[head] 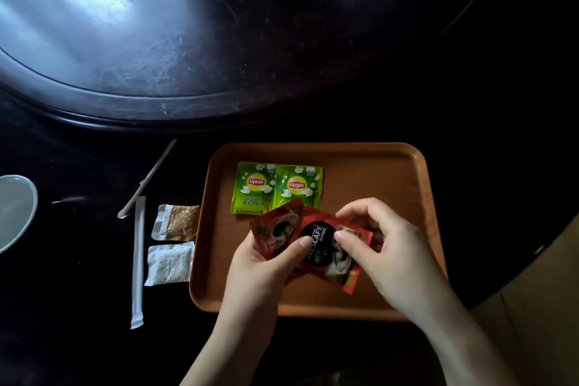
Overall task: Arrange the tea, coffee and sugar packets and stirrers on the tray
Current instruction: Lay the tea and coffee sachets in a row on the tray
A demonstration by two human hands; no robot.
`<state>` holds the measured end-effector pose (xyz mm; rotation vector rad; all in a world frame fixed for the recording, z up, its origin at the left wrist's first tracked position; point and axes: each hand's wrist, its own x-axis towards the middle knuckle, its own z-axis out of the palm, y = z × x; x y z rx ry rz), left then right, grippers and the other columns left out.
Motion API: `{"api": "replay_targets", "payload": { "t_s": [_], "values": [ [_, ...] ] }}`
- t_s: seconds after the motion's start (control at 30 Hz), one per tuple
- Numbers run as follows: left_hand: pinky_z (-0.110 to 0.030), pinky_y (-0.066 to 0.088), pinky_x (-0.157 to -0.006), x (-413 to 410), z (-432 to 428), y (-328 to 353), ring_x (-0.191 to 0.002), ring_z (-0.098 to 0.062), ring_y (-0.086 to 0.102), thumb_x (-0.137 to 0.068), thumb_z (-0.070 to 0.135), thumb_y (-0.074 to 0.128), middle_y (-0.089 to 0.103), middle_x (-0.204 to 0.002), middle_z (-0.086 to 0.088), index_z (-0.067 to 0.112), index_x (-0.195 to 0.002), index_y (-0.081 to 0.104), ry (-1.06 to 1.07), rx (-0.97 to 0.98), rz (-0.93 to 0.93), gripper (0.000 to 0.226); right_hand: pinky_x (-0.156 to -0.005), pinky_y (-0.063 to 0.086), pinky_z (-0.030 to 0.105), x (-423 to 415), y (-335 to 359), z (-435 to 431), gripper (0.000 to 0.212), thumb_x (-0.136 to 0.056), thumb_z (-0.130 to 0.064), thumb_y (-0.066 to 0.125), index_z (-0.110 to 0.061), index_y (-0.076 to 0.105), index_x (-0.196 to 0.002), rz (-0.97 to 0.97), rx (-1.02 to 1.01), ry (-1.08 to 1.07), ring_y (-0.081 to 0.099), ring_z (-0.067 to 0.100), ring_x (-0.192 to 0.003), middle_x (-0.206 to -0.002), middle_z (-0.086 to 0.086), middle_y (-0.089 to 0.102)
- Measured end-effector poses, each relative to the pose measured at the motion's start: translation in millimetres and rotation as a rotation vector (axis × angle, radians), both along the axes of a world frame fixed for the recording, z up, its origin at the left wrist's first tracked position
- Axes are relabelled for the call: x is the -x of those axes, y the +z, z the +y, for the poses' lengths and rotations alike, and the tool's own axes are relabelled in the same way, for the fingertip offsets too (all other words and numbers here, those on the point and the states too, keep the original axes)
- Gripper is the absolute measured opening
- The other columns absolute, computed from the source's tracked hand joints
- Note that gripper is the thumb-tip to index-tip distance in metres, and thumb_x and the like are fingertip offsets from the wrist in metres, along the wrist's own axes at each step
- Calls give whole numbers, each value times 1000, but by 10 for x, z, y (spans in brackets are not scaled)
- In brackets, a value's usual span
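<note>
A brown wooden tray [391,172] lies on the dark table. Two green Lipton tea packets [277,188] lie side by side at its back left. Above the tray's middle, my left hand [266,263] grips a red coffee packet [275,229]. My right hand [385,244] pinches a second red Nescafe packet [326,247] that overlaps the first. Left of the tray lie a brown sugar packet [177,222], a white sugar packet [169,265], a long white-wrapped stirrer [138,260] and a slanted stirrer [147,180].
A large dark round turntable [188,41] fills the back of the table, its rim just behind the tray. A white bowl [14,210] sits at the far left edge. The table's curved edge and a pale floor [539,307] show at the right.
</note>
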<state>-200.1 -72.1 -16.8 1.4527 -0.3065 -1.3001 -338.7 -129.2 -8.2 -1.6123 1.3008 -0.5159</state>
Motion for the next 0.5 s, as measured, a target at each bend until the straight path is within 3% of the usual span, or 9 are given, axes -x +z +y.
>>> {"api": "replay_targets", "payload": {
  "t_s": [0.13, 0.27, 0.43, 0.5],
  "values": [
    [-29, 57, -62, -37, -53, -2, -77, -19, 72, -70, 12, 62, 76, -80, -8, 10, -87, 68, 85, -4, 92, 18, -58, 50, 13, 74, -51, -156, 14, -79, -13, 67, -24, 58, -77, -5, 10, -110, 62, 3, -70, -74, -8, 64],
    [-32, 59, -62, -113, -133, -19, -75, -21, 72, -83, 4, 54, 74, -82, -12, 5, -96, 62, 187, -33, 154, 15, -64, 59, 39, 83, -207, -263, 20, -79, -15, 67, -27, 53, -73, -57, 19, -412, 67, 14, -75, -78, 0, 66],
    [-38, 59, -65, -135, -255, -64, -72, -25, 72, -85, 6, 55, 75, -74, -12, 5, -97, 62, 229, -42, 197, 14, -57, 56, 26, -158, -337, -322, 18, -79, -13, 68, -20, 51, -78, -33, 52, -473, 63, 6, -66, -70, -12, 59],
    [-39, 59, -65, -141, -267, -81, -70, -26, 72, -84, 7, 55, 75, -71, -11, 6, -94, 62, 225, -50, 203, 12, -61, 59, 39, -238, -379, -324, 24, -79, -11, 67, -26, 48, -76, -43, 34, -493, 66, 13, -69, -72, -12, 58]
  ]
}}
